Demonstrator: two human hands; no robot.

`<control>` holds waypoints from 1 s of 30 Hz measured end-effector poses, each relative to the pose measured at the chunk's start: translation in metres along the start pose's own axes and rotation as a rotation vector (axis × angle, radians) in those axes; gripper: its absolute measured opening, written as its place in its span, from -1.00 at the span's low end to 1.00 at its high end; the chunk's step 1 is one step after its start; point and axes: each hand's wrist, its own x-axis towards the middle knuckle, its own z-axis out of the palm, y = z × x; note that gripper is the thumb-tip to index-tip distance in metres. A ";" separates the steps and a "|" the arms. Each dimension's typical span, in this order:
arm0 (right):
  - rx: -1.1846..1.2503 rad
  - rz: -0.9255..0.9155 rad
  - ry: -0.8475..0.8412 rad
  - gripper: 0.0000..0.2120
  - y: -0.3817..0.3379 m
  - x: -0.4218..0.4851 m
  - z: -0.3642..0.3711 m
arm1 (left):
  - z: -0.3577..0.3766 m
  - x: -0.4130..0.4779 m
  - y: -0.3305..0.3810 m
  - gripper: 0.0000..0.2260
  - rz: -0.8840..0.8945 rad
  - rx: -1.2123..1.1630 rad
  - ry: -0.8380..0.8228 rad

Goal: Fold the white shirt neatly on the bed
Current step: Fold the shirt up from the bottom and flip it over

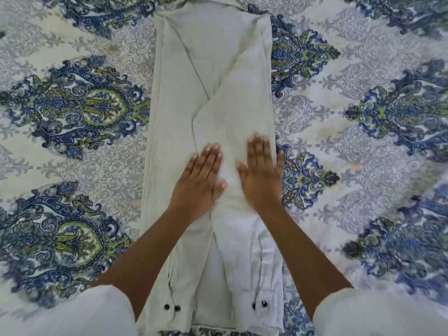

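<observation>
The white shirt [213,76] lies lengthwise down the middle of the bed as a long narrow strip, collar at the far end. Both sides and both sleeves are folded inward, and the sleeves cross over the middle. Two cuffs with dark buttons lie at the near end. My left hand [201,180] rests flat on the shirt, palm down, fingers together. My right hand [261,173] lies flat beside it, near the shirt's right edge. Neither hand grips any cloth.
The bedsheet [363,132] has a white ground with blue, green and grey paisley medallions and spreads out on both sides of the shirt. My white sleeves fill the lower left and lower right corners.
</observation>
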 end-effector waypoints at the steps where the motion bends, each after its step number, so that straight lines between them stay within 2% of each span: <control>1: -0.006 0.087 0.020 -0.39 0.012 -0.010 0.003 | 0.002 -0.008 -0.002 -0.43 -0.005 0.007 0.007; 3: 0.039 0.235 0.048 -0.34 0.021 -0.023 -0.001 | 0.001 -0.020 0.005 -0.43 0.023 0.006 0.033; 6: 0.091 0.176 0.087 -0.40 -0.003 -0.056 0.001 | 0.008 -0.036 0.038 -0.46 0.161 -0.050 0.028; 8: 0.054 0.136 0.043 -0.44 -0.008 -0.097 0.017 | 0.017 -0.057 0.051 -0.47 0.175 -0.071 -0.023; 10: 0.017 0.197 0.020 -0.44 0.006 -0.133 0.026 | 0.023 -0.082 0.051 -0.47 0.150 -0.063 -0.042; 13: 0.029 0.323 0.086 -0.41 0.016 -0.157 0.019 | 0.018 -0.104 0.060 -0.46 0.163 -0.075 -0.017; 15: 0.022 0.234 0.087 -0.43 0.007 -0.173 0.019 | 0.018 -0.111 0.078 -0.47 0.225 -0.085 -0.028; 18: 0.038 0.096 -0.035 -0.47 0.006 -0.223 0.035 | 0.030 -0.135 0.094 -0.48 0.240 -0.100 -0.106; 21: 0.020 0.092 -0.102 -0.46 0.024 -0.246 0.041 | 0.029 -0.154 0.097 -0.47 0.203 -0.085 -0.101; 23: 0.007 0.097 -0.114 -0.46 0.024 -0.249 0.034 | 0.026 -0.163 0.102 -0.48 0.248 -0.074 -0.095; 26: 0.017 -0.030 -0.137 -0.44 0.025 -0.272 0.039 | 0.028 -0.176 0.109 -0.49 0.311 -0.053 -0.149; 30: -0.003 -0.149 -0.157 -0.48 0.047 -0.302 0.038 | 0.021 -0.205 0.110 -0.50 0.288 -0.004 -0.204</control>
